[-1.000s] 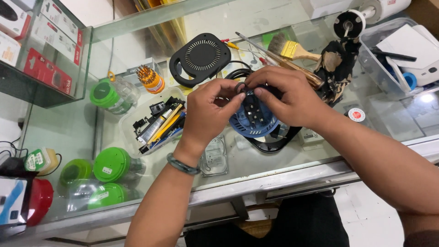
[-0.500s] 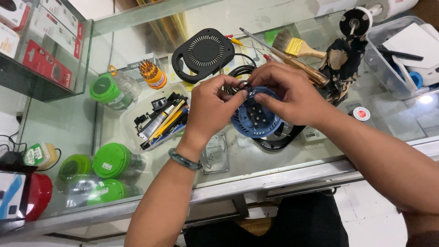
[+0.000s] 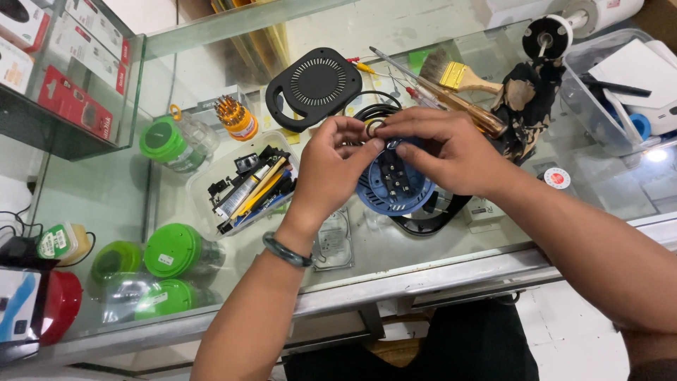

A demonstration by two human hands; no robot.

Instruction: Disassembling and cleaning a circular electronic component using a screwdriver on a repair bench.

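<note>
Both hands (image 3: 395, 152) shifted, fingers still hiding blue reel (image 3: 395, 187) top.

Round part (image 3: 392, 185) under both hands.

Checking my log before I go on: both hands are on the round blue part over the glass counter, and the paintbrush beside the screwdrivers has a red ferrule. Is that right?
Not quite. The head view shows the paintbrush with a yellow ferrule, not a red one. The rest stands: the left hand and right hand are both on the round blue part over the glass counter, and the brush lies beside the screwdrivers.
</note>
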